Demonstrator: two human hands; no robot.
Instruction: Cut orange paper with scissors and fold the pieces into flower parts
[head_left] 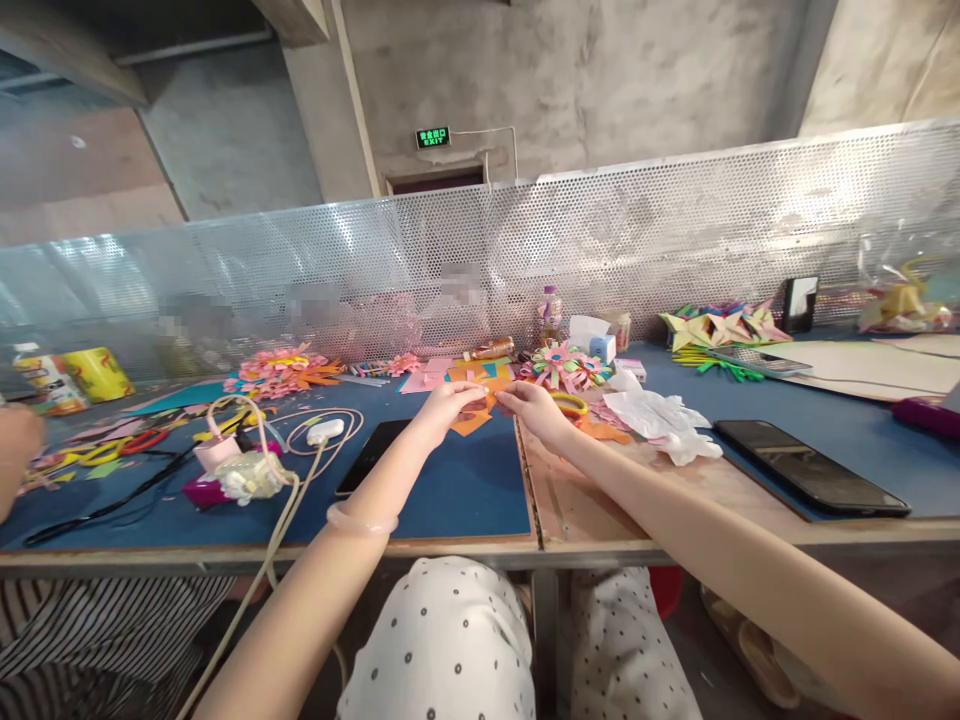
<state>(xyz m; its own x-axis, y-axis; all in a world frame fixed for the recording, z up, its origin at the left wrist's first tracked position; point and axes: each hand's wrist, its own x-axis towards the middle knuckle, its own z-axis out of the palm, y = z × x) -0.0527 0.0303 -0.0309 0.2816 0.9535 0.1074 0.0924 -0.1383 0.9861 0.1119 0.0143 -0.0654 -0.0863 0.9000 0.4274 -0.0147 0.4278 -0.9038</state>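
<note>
Both arms reach forward over the table, and my hands meet near its middle. My left hand (448,408) has its fingers pinched on a piece of orange paper (474,420). From the other side, my right hand (536,408) pinches the same piece between thumb and fingertips. Its exact folds are too small to make out. Beyond the hands are pink paper sheets (427,376) and more orange paper. Yellow-handled scissors (570,403) are just right of my right hand. Behind them is a pink and green paper flower (568,366).
A black phone (379,455) lies left of my hands, another phone (810,465) to the right. Crumpled white tissue (660,415) is beside the right forearm. Cables and a power strip (244,475) occupy the left. A perforated metal panel (637,240) closes the back. Someone's hand (19,440) shows far left.
</note>
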